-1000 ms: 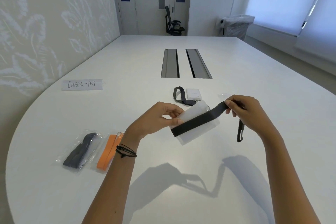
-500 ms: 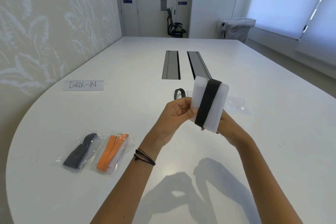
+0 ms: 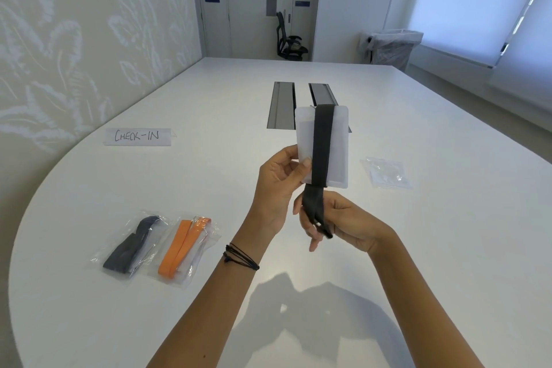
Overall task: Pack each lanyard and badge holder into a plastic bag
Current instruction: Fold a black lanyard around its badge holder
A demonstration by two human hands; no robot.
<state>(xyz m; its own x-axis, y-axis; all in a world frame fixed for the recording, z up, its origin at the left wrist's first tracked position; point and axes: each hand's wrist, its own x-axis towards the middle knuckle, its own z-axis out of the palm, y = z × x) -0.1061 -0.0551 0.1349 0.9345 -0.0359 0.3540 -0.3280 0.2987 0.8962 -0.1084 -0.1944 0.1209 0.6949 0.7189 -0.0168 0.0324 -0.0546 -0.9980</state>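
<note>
My left hand point(image 3: 277, 185) pinches the lower left edge of a frosted white badge holder point(image 3: 339, 143), held upright above the table. A black lanyard point(image 3: 322, 143) runs lengthwise down the holder's front. Its loose end hangs below the holder, where my right hand point(image 3: 334, 221) grips it between the fingers. An empty clear plastic bag point(image 3: 386, 172) lies on the white table point(image 3: 388, 248) to the right of my hands. The second lanyard and holder seen earlier are hidden behind the raised holder.
Two packed bags lie at the front left: one with a dark grey lanyard point(image 3: 134, 245), one with an orange lanyard point(image 3: 185, 245). A "CHECK-IN" paper sign point(image 3: 137, 136) sits further back left. Two cable slots point(image 3: 283, 104) run down the table's middle.
The holder has been turned upright and raised. The lanyard went from lying slanted across it to wrapping lengthwise, and my right hand dropped below the holder with the loose end.
</note>
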